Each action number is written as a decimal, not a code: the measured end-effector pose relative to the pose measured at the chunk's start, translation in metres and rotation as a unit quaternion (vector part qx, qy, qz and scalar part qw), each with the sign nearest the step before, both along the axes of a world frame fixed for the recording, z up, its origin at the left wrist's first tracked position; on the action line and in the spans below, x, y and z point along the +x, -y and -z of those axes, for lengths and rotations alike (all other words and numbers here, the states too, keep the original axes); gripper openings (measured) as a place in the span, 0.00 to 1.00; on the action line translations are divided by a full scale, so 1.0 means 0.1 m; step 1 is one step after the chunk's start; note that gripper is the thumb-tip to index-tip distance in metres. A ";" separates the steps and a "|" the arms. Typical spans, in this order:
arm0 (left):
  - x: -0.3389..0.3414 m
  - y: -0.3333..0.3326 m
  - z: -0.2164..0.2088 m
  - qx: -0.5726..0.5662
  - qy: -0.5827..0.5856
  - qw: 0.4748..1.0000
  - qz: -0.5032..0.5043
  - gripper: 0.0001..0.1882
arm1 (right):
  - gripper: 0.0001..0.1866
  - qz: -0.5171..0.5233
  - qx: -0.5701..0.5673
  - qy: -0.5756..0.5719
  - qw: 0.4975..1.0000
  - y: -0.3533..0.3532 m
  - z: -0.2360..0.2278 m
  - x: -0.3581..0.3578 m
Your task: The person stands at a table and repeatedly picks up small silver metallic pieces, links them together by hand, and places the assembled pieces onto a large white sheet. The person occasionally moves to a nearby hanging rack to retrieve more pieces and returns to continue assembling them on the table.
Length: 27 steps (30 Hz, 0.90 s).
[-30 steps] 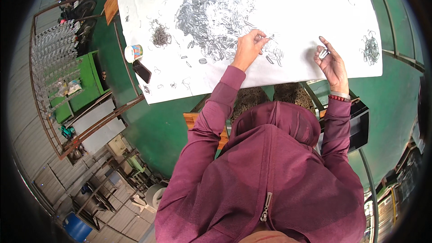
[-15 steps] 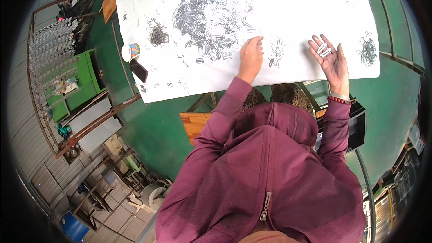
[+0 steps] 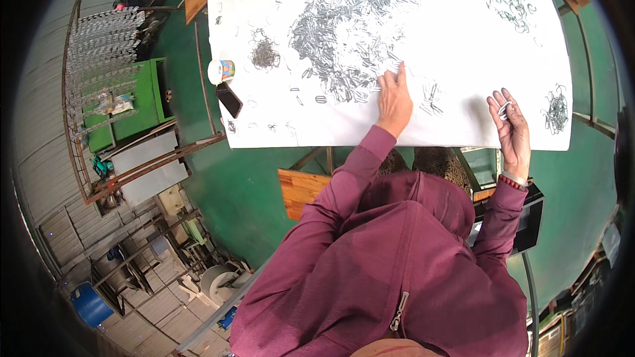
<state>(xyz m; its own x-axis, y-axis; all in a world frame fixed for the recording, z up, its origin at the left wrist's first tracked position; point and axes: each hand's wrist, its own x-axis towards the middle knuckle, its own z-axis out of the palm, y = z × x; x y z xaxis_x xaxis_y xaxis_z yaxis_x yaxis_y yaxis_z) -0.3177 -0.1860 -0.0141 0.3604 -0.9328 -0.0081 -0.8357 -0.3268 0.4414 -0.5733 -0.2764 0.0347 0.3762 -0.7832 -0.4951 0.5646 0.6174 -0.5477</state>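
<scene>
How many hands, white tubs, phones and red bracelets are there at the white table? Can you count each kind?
Left hand and right hand: 2
White tub: 1
Dark phone: 1
Red bracelet: 1
Total: 5

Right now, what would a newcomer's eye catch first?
The big heap of small dark and silvery pieces, upper middle of the white tabletop. Next, the left hand, index finger out at the heap's lower right edge, and the right hand near the tabletop's right end, fingers around a small pale loop.
</scene>
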 end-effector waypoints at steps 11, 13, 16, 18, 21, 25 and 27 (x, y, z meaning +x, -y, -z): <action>0.52 0.27 0.04 -0.017 0.132 0.987 0.087 0.19 | 0.19 -0.060 0.014 0.013 0.998 -0.06 0.05 0.28; 0.79 0.47 0.02 -0.001 0.171 0.976 0.134 0.12 | 0.17 -0.061 0.062 0.073 0.994 -0.08 0.08 0.41; 0.85 0.51 0.00 -0.020 0.151 0.971 0.185 0.04 | 0.20 -0.063 0.143 0.139 0.978 -0.15 0.17 0.65; 0.67 0.49 -0.16 -0.044 0.023 0.991 0.122 0.04 | 0.22 -0.059 0.174 0.136 0.974 -0.22 0.32 0.83; 0.25 0.41 -0.31 -0.068 -0.177 0.976 0.110 0.08 | 0.22 0.004 0.226 0.150 0.963 -0.27 0.50 1.07; 0.14 0.61 -0.53 -0.098 -0.144 0.980 0.097 0.10 | 0.18 0.084 0.226 0.147 0.959 -0.15 0.43 1.19; 0.40 0.86 -0.35 -0.080 -0.028 0.994 0.064 0.09 | 0.15 0.063 0.165 0.216 0.960 -0.09 0.69 1.01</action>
<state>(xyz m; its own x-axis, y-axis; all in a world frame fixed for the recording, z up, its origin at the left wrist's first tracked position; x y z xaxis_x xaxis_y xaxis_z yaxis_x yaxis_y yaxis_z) -0.2776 -0.2724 0.0212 0.2419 -0.9618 0.1282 -0.8386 -0.1408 0.5263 -0.4724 -0.2670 -0.0343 0.5154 -0.6629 -0.5431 0.7765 0.6294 -0.0312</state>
